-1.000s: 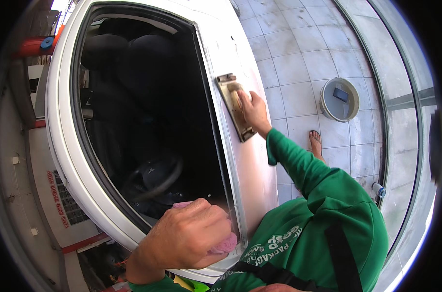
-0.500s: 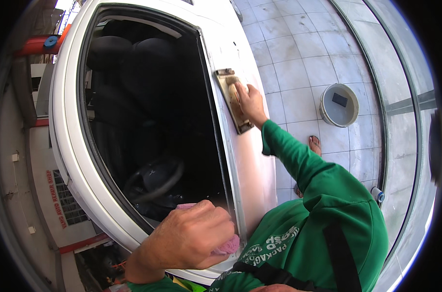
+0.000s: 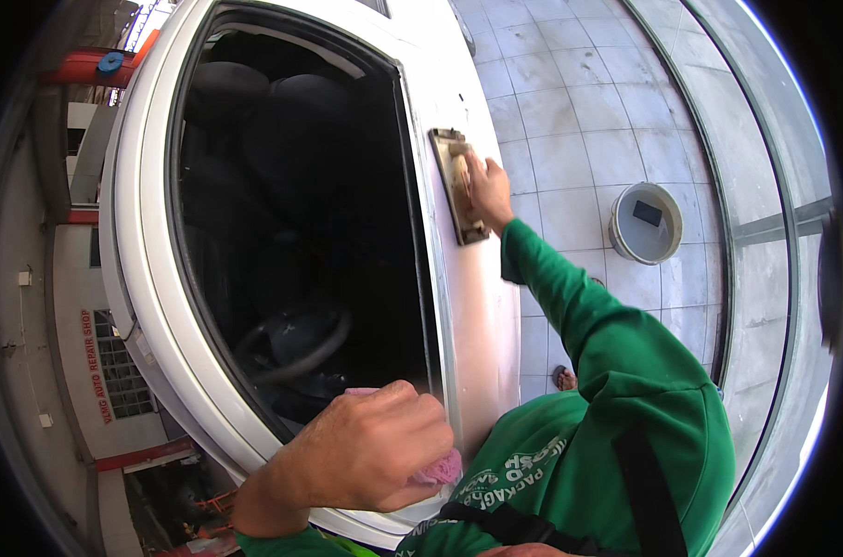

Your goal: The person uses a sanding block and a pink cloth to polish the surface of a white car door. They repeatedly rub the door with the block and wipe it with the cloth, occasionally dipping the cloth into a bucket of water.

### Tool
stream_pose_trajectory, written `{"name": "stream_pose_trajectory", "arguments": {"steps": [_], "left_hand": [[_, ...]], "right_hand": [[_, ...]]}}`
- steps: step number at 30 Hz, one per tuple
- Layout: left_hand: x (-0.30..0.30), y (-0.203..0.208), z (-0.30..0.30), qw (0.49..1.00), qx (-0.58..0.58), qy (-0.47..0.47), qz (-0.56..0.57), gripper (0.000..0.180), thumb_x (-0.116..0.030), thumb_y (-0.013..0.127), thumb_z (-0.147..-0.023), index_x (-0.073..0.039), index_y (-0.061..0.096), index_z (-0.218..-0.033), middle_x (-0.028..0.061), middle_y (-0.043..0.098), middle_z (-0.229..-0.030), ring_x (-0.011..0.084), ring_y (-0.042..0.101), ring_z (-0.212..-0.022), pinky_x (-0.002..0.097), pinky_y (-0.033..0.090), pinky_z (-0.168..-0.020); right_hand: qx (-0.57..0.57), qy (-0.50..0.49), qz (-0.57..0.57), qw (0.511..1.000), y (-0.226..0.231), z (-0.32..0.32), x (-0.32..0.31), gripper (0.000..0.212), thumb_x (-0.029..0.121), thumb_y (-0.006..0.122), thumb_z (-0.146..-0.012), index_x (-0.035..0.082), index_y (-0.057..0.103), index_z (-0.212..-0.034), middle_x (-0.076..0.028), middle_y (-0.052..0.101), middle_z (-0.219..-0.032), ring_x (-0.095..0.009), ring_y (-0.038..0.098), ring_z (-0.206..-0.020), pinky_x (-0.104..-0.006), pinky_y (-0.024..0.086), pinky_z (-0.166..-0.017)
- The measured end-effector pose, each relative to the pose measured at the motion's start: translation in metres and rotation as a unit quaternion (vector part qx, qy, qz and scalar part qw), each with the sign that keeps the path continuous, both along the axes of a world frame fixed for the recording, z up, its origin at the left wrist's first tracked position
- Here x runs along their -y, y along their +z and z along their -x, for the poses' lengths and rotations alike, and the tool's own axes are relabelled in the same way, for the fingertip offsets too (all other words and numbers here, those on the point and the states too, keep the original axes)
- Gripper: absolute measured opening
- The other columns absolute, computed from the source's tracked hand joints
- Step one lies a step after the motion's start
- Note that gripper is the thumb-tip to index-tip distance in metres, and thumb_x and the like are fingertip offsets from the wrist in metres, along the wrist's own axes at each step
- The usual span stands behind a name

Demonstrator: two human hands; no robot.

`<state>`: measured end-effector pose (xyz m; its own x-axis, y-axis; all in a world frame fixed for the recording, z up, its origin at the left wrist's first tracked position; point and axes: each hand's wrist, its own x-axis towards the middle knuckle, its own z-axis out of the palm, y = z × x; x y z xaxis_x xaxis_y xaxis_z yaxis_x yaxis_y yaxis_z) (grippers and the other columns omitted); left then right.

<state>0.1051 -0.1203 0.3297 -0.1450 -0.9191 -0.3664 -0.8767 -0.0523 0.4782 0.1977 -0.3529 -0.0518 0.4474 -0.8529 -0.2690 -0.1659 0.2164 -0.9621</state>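
Note:
My right hand [image 3: 492, 190] grips the handle of a long hand sanding block [image 3: 444, 167], fingers wrapped round it. The block lies against the white car door [image 3: 482, 325], just below the window frame. A bunched pink cloth [image 3: 438, 470] is in my closed left hand [image 3: 375, 455], close to the near lower corner of the window opening. Only the cloth's edges show past the fingers. Through the opening the dark car interior shows, with a steering wheel [image 3: 296, 342] at its near end.
A round bucket [image 3: 617, 227] of greyish water with a dark rectangular pad [image 3: 647, 213] in it stands on the tiled floor [image 3: 570, 111] to the right. A glass-panelled wall [image 3: 765, 269] runs along the far right. A building with a barred window [image 3: 124, 371] is at left.
The sanding block has slid a little farther away along the door under my right hand. My left hand stays almost in place with the cloth. The view has shifted slightly.

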Motion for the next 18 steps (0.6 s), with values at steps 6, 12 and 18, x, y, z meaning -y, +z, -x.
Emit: {"name": "stream_pose_trajectory", "arguments": {"steps": [6,12,18], "left_hand": [[-0.002,-0.001,0.001,1.000,0.023,0.005,0.008,0.022,-0.018,0.086,-0.078,-0.003,0.072,-0.087,0.0079,0.072,-0.092,0.0249,0.068,-0.078,0.0362,0.058,-0.062],[-0.004,-0.002,-0.004,1.000,0.012,0.014,0.003,0.023,-0.020,0.086,-0.077,-0.004,0.072,-0.087,0.0080,0.072,-0.093,0.0245,0.069,-0.080,0.0360,0.059,-0.064],[0.000,-0.003,-0.007,1.000,0.009,0.006,-0.024,0.023,-0.019,0.085,-0.076,-0.004,0.071,-0.085,0.0076,0.071,-0.093,0.0237,0.070,-0.083,0.0351,0.060,-0.065]], "right_hand": [[0.198,0.042,-0.265,0.943,0.006,-0.008,0.031,0.045,0.044,0.057,-0.109,0.000,0.059,-0.116,-0.009,0.057,-0.079,-0.022,0.059,-0.061,-0.0424,0.055,-0.059],[0.379,0.020,-0.368,0.849,-0.003,0.064,-0.077,0.027,0.034,0.058,-0.110,0.008,0.056,-0.119,-0.007,0.056,-0.083,-0.020,0.055,-0.054,-0.0393,0.052,-0.054],[0.302,0.009,-0.194,0.933,0.028,-0.056,0.062,0.029,0.033,0.060,-0.108,0.005,0.057,-0.101,-0.003,0.052,-0.072,-0.013,0.045,-0.050,-0.0354,0.048,-0.052]]}}
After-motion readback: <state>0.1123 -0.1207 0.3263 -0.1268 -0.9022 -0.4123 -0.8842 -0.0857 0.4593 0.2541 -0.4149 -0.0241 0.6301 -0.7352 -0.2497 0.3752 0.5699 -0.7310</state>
